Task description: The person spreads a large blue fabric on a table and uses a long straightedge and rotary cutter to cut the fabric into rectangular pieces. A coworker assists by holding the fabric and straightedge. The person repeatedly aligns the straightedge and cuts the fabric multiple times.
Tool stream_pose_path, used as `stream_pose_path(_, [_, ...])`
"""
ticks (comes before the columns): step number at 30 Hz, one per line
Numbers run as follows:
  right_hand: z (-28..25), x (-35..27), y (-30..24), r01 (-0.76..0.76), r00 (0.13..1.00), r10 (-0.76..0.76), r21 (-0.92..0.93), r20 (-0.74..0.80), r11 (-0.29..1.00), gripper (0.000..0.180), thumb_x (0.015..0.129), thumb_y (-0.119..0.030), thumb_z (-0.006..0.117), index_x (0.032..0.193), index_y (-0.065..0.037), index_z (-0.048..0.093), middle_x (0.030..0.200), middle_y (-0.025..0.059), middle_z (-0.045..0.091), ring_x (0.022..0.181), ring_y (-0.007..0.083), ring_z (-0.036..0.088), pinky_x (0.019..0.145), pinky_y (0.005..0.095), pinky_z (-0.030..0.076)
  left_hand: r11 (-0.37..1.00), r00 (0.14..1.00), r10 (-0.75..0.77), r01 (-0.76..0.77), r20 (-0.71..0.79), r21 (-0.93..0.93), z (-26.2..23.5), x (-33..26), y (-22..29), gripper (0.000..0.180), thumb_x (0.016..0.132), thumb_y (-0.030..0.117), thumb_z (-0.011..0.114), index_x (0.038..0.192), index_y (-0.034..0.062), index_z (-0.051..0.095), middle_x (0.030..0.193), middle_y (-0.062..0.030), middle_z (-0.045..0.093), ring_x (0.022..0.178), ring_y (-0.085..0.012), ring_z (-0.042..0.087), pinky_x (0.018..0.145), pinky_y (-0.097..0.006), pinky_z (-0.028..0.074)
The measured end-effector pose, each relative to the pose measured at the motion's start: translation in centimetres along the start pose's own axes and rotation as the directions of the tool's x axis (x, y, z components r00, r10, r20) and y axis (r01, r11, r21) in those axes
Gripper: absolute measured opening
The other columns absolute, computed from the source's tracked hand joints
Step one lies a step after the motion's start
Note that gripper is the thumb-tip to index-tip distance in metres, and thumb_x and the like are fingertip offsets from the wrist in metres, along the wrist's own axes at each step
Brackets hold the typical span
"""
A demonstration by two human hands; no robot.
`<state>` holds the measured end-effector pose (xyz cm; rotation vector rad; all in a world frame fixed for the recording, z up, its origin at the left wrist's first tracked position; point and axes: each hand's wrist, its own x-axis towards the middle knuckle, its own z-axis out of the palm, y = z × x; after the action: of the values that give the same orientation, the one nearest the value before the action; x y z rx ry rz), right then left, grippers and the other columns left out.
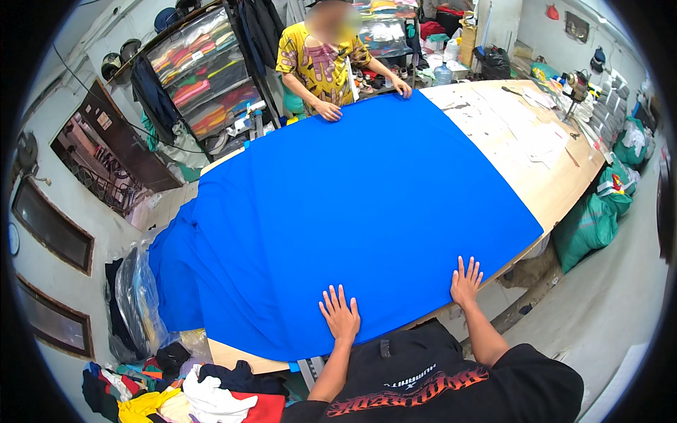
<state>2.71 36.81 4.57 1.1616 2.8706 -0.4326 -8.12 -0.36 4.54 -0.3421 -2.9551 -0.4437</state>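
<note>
A wide sheet of bright blue fabric [381, 204] covers most of the long wooden table [557, 162]. Its middle and right lie smooth, while the left part is bunched in folds and hangs over the table's end. My left hand [340, 315] rests flat on the cloth by the near edge, fingers spread. Farther right, my right hand [465, 282] also presses flat on the fabric close to that edge, fingers apart. Across the table a co-worker in a yellow patterned shirt [331, 67] has both hands at the fabric's far edge.
White paper pieces [539, 141] and a cutting machine [577, 88] lie on the table's right part. Green sacks [589, 225] stand beyond its right edge. A heap of mixed clothes [204, 395] is at the lower left. Shelves of folded fabric [201, 70] stand behind the table's left end.
</note>
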Motion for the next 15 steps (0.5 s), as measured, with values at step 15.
stream_pose_path(15, [0.4,-1.4,0.0,0.033,0.994,-0.032,0.007,-0.103,0.999,0.058,0.112,-0.033,0.036,0.168,-0.023,0.024,0.175,0.0172,0.012,0.161,0.0392,0.006,0.128,0.0597,0.003,1.000,1.000,-0.002,0.002,-0.017,0.002,0.0,-0.1,0.0,0.063,0.108,0.042,0.047,0.163,0.0133,0.036,0.171,-0.0145,0.027,0.159,-0.0352,0.020,0.128,-0.057,0.013])
